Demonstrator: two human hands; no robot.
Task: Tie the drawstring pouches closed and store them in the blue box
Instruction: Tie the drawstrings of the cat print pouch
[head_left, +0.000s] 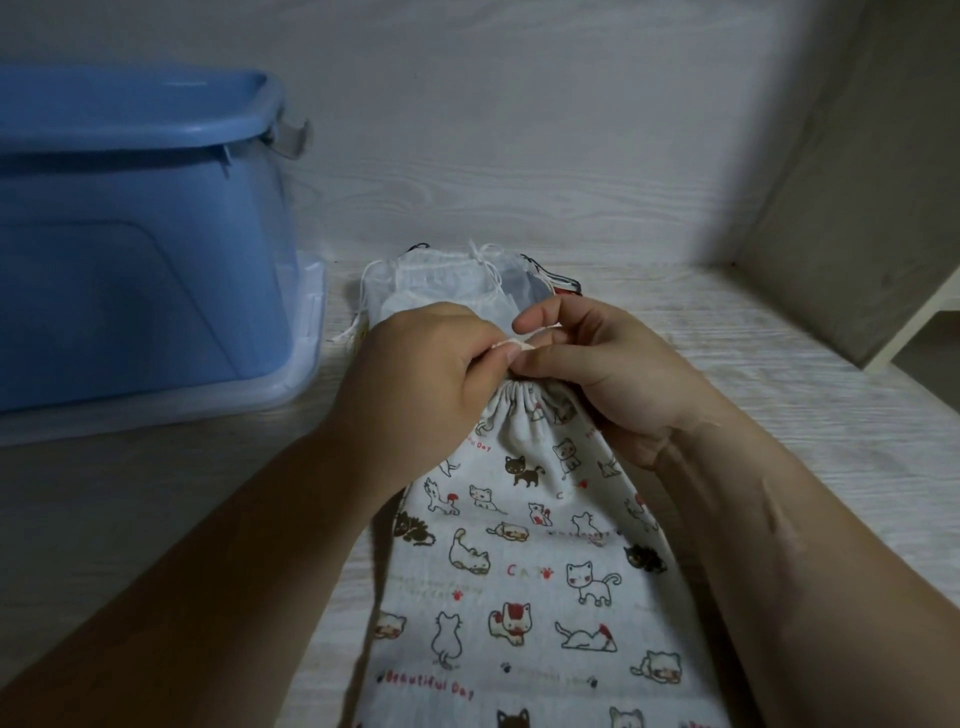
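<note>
A cat-print drawstring pouch (524, 561) lies flat on the pale wooden table, its gathered mouth pointing away from me. My left hand (421, 374) and my right hand (597, 374) meet just above that mouth, and each pinches the cream drawstring (514, 344) between thumb and fingers. Behind the hands lies a pile of other pouches (447, 280), white ones on top with thin white cords. The blue box (130, 228) stands at the left, about a hand's width from the pile.
The blue box sits on its clear lid (291, 389), with a grey latch (293, 137) at its upper right corner. A wall runs behind the table. A side panel (852, 208) closes the right; the table (779, 395) is bare beside it.
</note>
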